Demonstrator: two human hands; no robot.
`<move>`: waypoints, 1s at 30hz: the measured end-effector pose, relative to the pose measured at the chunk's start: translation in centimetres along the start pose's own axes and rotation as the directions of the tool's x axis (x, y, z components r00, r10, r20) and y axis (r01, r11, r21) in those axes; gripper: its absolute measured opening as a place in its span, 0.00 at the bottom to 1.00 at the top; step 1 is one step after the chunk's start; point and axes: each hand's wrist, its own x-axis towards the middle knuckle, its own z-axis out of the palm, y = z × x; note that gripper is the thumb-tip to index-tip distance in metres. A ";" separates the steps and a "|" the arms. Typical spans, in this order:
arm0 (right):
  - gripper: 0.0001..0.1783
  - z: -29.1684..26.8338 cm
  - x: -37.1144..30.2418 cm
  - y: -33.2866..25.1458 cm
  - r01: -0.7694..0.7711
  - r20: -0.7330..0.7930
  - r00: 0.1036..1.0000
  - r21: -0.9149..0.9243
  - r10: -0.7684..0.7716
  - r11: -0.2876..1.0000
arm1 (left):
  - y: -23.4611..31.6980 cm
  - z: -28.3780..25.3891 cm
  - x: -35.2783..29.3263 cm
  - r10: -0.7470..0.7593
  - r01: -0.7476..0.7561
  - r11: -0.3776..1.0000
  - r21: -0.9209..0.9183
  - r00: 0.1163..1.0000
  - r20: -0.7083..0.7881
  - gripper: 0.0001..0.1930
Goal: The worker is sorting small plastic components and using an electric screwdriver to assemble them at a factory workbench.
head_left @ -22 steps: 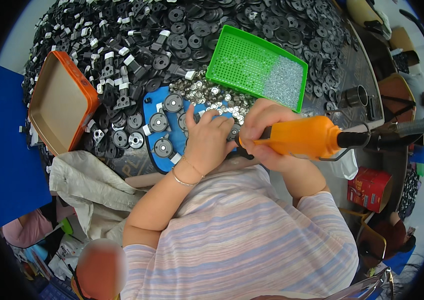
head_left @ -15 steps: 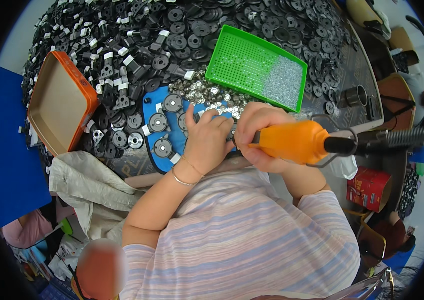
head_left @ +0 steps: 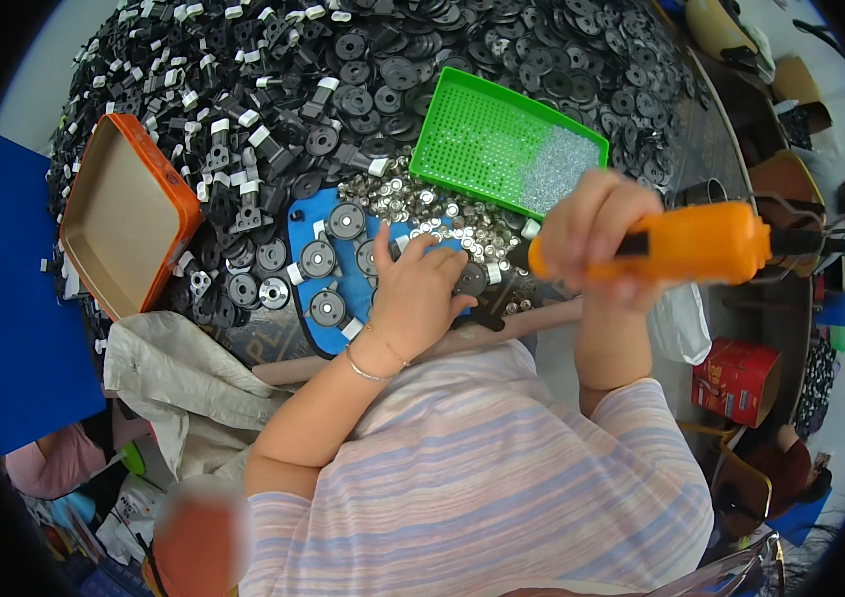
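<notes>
Clamping round the orange, cylindrical, plastic-bodied power driver [head_left: 706,243], the right hand [head_left: 604,231] holds the tool's long axis from nine to three o'clock, dark nose [head_left: 520,259] pointing to nine; beyond it, the black, round, plastic-looking disc [head_left: 471,280] lies nearer the left hand [head_left: 418,298], at three o'clock from its spread fingers, contact unclear

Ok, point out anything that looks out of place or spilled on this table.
A few small silver metal pieces lie right of the flat blue black-edged pad, apart from the main heap of round silver metal caps, so they look strayed. No damage is visible.
</notes>
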 end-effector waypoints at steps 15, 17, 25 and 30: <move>0.11 -4.3 -0.1 4.7 0.017 -0.340 0.928 -0.367 -0.152 0.930 | 0.3 0.1 -0.1 -0.021 0.021 0.999 0.030 1.000 -0.009 0.25; 0.11 -4.3 0.0 4.7 0.014 -0.346 0.925 -0.380 -0.156 0.925 | 0.3 0.0 -0.1 -0.020 0.021 0.999 0.028 1.000 -0.013 0.25; 0.09 -4.0 0.0 4.9 -0.020 -0.350 0.930 -0.357 -0.114 0.934 | 0.2 -0.1 -0.3 -0.010 0.011 0.999 0.034 1.000 -0.023 0.26; 0.10 -3.1 0.8 3.5 0.123 -0.348 0.910 -0.292 -0.225 0.949 | -0.5 -2.2 -0.8 -0.032 0.032 0.999 -0.001 0.997 -0.074 0.33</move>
